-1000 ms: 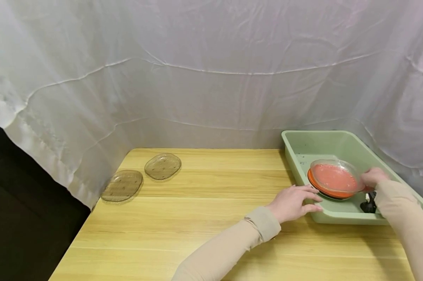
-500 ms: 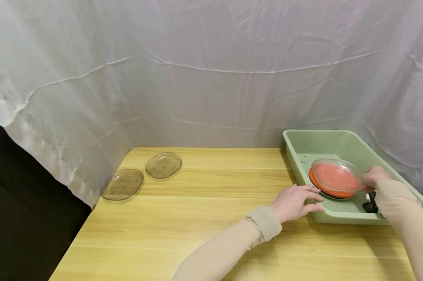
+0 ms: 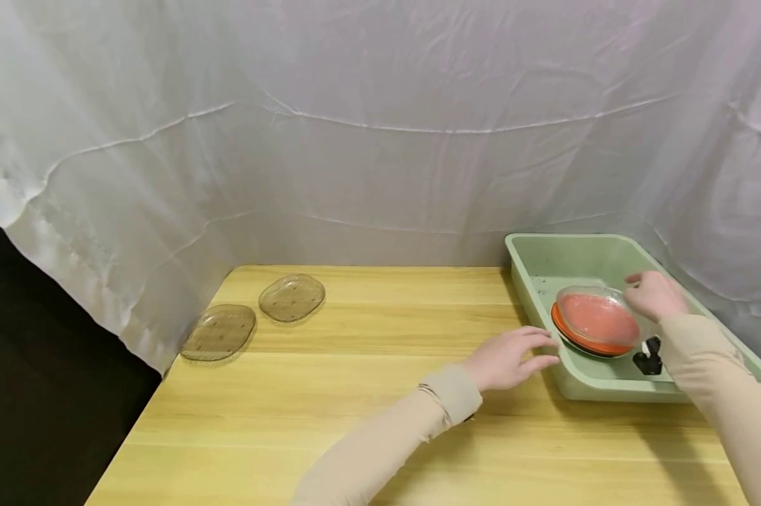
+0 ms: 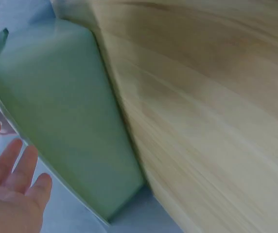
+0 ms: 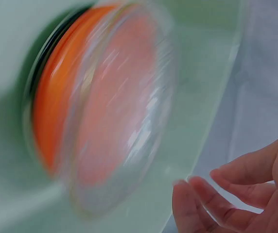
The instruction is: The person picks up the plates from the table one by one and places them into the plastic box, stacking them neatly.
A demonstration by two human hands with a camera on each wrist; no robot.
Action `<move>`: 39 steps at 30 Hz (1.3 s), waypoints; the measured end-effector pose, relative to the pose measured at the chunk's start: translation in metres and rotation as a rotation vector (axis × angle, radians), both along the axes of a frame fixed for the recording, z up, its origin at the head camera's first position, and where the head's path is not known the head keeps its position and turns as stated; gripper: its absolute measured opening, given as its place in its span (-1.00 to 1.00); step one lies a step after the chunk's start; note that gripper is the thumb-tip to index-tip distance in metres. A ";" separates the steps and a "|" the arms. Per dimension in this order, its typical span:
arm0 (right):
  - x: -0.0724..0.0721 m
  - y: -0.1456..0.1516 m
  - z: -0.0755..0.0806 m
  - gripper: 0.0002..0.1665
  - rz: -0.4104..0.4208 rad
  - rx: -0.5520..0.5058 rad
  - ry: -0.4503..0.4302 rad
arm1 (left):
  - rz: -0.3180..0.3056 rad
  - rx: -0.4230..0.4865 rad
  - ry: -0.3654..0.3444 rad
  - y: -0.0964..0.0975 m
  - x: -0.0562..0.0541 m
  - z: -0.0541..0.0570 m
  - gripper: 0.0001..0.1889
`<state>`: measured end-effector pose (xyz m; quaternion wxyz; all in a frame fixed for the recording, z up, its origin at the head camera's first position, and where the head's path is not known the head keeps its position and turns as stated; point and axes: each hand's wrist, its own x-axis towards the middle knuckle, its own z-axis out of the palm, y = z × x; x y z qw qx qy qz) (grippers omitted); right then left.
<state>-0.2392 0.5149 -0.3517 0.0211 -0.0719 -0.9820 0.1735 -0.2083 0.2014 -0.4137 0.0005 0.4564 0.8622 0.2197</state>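
Head view: a pale green plastic tub (image 3: 633,385) is set at the right end of a wooden table (image 3: 355,422). Inside the tub a clear glass dish (image 3: 598,320) is stacked on an orange plate (image 3: 566,336), with a dark rim visible beneath. The left hand (image 3: 505,358) is seen at the tub's near left corner, fingers extended toward the rim and holding nothing; contact with the rim cannot be confirmed. The right hand (image 3: 655,294) is positioned above the tub, just beside the far right edge of the dish — fingers loosely spread, no grip on anything. A small black object (image 3: 648,357) lies in the tub near the right sleeve. Two smoky transparent plates (image 3: 220,332) (image 3: 292,297) are placed at the far left of the table, well apart from both hands.

Left wrist view: the tub's outer wall (image 4: 56,121) is shown against the table; the left hand's fingers (image 4: 12,167) are straight and empty.

Right wrist view: the dish (image 5: 119,111) and the orange plate (image 5: 51,121) appear blurred; the right hand's fingers (image 5: 197,204) are gently bent, apart from the dish.
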 end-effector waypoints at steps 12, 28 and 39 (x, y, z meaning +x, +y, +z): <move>-0.001 -0.098 0.025 -0.43 0.059 -0.239 0.199 | 0.303 0.062 0.009 -0.099 -0.051 -0.007 -0.54; 0.008 -0.221 0.006 -0.61 0.238 -0.750 0.390 | 0.721 0.040 -0.023 -0.239 -0.091 -0.015 -0.48; 0.009 -0.271 -0.039 -0.55 0.231 -1.171 0.162 | 0.860 -0.087 -0.069 -0.301 -0.098 -0.025 -0.45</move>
